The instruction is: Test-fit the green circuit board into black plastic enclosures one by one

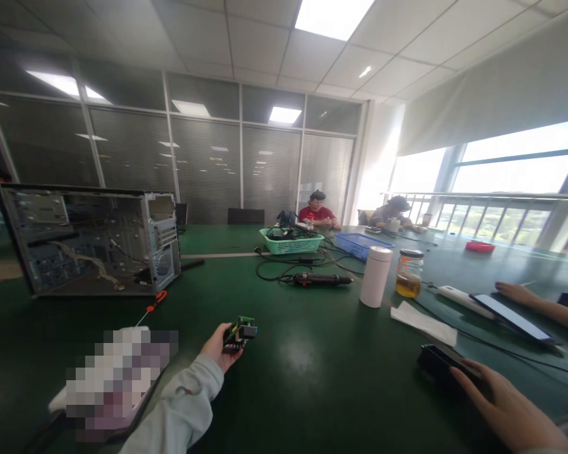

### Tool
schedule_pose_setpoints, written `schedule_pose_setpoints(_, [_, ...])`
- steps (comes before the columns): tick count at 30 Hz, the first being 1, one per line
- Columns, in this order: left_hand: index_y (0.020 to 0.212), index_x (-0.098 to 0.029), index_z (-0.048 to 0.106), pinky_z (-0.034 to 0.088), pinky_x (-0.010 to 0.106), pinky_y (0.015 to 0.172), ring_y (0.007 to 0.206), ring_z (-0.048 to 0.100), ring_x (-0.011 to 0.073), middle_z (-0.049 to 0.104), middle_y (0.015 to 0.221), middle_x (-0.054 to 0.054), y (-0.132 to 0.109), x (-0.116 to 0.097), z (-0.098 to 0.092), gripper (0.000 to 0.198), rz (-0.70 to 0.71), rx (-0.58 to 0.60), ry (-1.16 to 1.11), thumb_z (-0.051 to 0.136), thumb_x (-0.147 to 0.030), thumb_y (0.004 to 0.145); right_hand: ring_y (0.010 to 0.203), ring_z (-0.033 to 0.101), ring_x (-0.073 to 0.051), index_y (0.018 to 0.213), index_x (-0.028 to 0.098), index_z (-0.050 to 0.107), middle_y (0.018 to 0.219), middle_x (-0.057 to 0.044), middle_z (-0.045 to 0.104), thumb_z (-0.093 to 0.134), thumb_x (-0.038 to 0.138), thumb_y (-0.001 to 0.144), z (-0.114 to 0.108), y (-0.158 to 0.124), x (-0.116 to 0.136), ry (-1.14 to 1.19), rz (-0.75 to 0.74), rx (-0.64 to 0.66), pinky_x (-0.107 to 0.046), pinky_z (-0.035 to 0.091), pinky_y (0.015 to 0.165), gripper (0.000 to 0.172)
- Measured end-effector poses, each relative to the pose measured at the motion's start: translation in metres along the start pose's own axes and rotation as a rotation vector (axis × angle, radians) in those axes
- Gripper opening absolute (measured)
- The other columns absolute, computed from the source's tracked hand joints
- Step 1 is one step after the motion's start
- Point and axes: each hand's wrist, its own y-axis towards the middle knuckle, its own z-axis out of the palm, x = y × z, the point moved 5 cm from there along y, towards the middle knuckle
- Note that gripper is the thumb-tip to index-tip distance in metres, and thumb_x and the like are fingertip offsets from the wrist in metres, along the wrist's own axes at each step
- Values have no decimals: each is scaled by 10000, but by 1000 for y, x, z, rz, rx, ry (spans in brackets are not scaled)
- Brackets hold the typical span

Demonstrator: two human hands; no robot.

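The left hand (pixel 220 350) grasps a small green circuit board (pixel 241 324) above the green table (pixel 307 403); a dark, blocky part sits at its outer end (finer details blur). The right hand (pixel 499 394) grips a black, box-like piece (pixel 435 359) near the white paper (pixel 423 323).

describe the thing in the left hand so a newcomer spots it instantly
On the green table, find the open computer case at the picture's left. Lower and to its right, the left hand holds a small green circuit board. Its green surface and blocky grey end set it apart from the orange-handled screwdriver near the case.
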Motion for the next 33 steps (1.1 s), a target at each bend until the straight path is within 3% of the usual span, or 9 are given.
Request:
schedule_pose_setpoints(4, [727,-118,567,428,202,320,362,516,127,534,424,19,1,1,0,186,-6,1,-11,449,-250,785,939,500,-358,1060,145,521,990,-188,544,467,628,635,8,-2,25,-232,-53,18,-491,416,755,646])
schedule_pose_setpoints(7, [740,-123,557,428,204,330,385,525,131,538,451,21,0,1,0,183,-11,1,-22,444,-256,793,1041,408,-367,1131,103,466,1065,-175,493,420,624,671,11,-4,79,-258,-296,-125,-516,353,840,696])
schedule_pose_setpoints(9, [743,-128,549,433,205,347,408,536,133,541,476,23,0,2,0,182,-13,-4,-27,438,-261,800,1089,368,-327,1153,119,442,1115,-150,464,407,589,711,24,-9,123,-90,-407,-77,-493,299,914,646])
schedule_pose_setpoints(11, [735,-131,538,436,206,365,426,541,132,542,499,26,0,1,0,191,-16,-11,-28,429,-270,808,1091,373,-284,1138,158,451,1113,-118,471,424,550,739,50,-15,168,165,-396,136,-457,281,943,560])
schedule_pose_setpoints(14, [710,-131,517,432,204,385,437,537,126,540,520,35,2,1,-1,232,-28,-22,-17,400,-296,824,990,450,-255,1084,170,481,1025,-102,509,478,560,715,103,-33,234,596,-269,609,-391,364,857,536])
schedule_pose_setpoints(19, [744,-139,505,407,198,402,450,530,122,536,531,30,2,0,-2,253,-34,-20,25,381,-341,831,713,536,-163,1167,203,372,964,-60,505,424,645,715,174,-47,318,767,-159,882,-256,428,561,634])
schedule_pose_setpoints(21, [782,-145,508,397,196,395,440,524,123,530,519,19,0,0,0,234,-35,-6,64,396,-346,822,582,540,-136,1193,197,300,876,-56,520,240,638,802,197,-49,334,803,-43,1030,-214,390,444,592])
schedule_pose_setpoints(25, [890,-163,519,399,204,383,415,526,129,538,523,8,-7,1,8,225,-58,77,153,417,-341,797,397,484,-106,970,114,440,611,-38,511,-32,583,842,224,-54,341,845,159,1377,-158,317,330,677])
schedule_pose_setpoints(33, [1036,-179,472,400,170,339,325,469,72,542,554,-21,-7,1,17,260,1,228,273,389,-282,812,482,568,-143,849,118,474,687,-72,572,1,401,866,214,-60,328,1014,329,1642,-171,391,355,552])
